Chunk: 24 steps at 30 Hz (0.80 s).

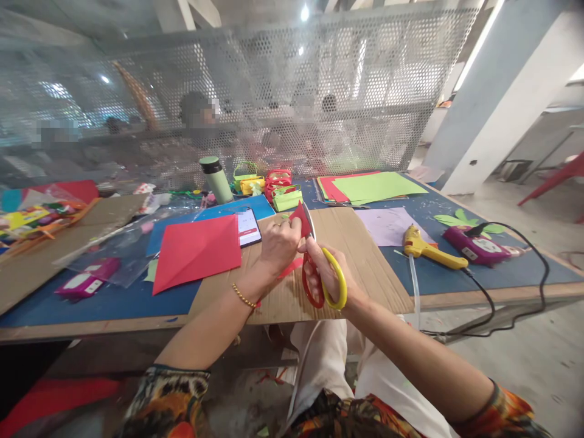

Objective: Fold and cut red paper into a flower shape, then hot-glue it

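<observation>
My left hand (279,243) is closed on a small folded piece of red paper (298,220), its fingers pinching the lower edge. Through the handles of a pair of scissors (336,281), one red and one yellow, go the fingers of my right hand (326,267). The scissor blades point up and away from me, right beside the red paper; whether they are cutting into it I cannot tell. Beneath both hands lies a sheet of brown cardboard (365,274), with a red paper scrap (290,267) on it.
Left of the cardboard are a large red sheet (196,249) and a phone (249,228). A yellow glue gun (431,249) with a cord lies right, near a purple power box (477,244). A green bottle (216,180), small paper bags (286,198) and green sheets (381,187) stand behind.
</observation>
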Motion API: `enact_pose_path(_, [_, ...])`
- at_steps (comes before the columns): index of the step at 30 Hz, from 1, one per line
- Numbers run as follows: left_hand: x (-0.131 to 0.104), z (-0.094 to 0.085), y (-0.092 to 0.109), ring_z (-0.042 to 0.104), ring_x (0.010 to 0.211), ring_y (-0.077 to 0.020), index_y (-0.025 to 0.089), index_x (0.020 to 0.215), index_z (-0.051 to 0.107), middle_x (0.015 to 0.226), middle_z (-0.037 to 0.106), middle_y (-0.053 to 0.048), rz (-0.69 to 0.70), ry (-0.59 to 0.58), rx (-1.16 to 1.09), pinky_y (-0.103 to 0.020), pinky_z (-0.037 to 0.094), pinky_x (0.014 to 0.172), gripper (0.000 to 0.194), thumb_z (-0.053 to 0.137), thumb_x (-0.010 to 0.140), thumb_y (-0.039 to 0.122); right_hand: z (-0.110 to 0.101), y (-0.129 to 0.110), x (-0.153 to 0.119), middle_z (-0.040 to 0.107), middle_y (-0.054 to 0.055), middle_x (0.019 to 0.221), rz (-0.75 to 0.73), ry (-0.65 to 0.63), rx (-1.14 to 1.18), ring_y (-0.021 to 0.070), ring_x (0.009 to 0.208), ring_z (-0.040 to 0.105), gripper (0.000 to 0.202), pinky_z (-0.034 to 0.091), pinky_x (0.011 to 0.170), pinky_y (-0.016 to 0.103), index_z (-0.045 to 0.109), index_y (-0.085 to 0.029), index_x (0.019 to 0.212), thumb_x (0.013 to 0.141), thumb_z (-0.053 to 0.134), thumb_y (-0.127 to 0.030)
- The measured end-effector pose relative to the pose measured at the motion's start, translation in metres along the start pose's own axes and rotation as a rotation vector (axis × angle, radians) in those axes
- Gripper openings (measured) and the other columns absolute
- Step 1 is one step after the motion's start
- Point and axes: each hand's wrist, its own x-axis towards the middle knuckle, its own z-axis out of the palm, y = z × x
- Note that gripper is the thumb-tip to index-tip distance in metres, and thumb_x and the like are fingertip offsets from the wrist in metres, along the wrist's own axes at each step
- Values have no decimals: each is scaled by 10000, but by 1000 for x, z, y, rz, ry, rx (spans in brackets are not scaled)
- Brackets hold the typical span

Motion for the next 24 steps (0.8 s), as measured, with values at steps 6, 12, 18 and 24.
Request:
enact_pose_path(6, [0,1,0,720,786,-328,124,972,698,818,738,-178,9,27,-3,-398,481,737,176,523,955,132,0,-3,-2,503,-103,483,25,9,7,71,321,398,690,350,262,196,628,-206,909,616,809,-804])
enact_pose_path(12, [0,-2,6,739,809,-347,117,938,720,823,750,-191,23,-2,-3,-407,480,719,207,522,989,148,-6,-5,6,543,-80,510,54,-18,26,82,351,456,692,395,298,198,618,-205,936,670,770,-825])
enact_pose_path(18, [0,-3,8,752,827,-337,119,946,740,832,763,-179,36,-23,-42,-397,491,719,161,583,976,136,-12,-4,11,526,-84,508,80,0,40,63,350,430,685,372,306,179,635,-189,938,714,754,-824])
enact_pose_path(24, [-2,1,9,732,794,-301,125,924,747,840,764,-174,-15,10,-154,-394,506,739,241,520,926,42,-7,-12,0,475,-102,470,57,66,3,61,328,394,676,313,291,171,630,-205,914,693,763,-829])
